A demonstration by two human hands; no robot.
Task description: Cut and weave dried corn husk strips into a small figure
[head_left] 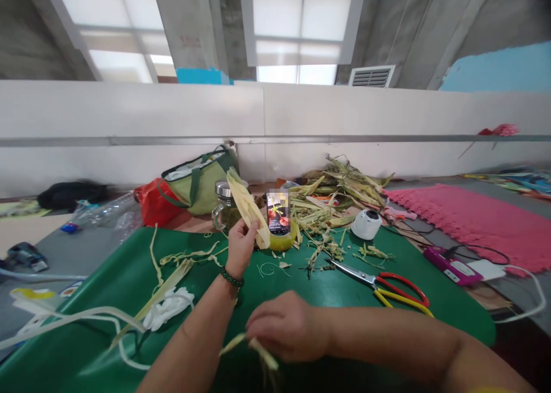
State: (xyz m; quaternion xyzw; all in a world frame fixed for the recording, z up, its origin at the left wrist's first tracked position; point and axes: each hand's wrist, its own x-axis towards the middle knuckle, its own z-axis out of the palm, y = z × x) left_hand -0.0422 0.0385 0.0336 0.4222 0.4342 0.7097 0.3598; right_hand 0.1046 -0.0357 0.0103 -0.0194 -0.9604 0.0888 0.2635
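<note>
Left grip [242, 246] pinches 1 husk [246, 203], right grip [284, 325] some strips [266, 356]; seemingly partway, husk pile [346, 191] left at 1 o'clock.

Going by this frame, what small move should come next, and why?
Probably the left hand should lower its broad, pale-yellow papery husk toward the right hand: the husk is raised apart, while the right hand holds narrow, pale fibrous strips near the frame's bottom edge.

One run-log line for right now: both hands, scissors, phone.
left hand: holding pale husk | right hand: holding thin strip, blurred | scissors: on green mat | phone: upright, screen lit
</note>
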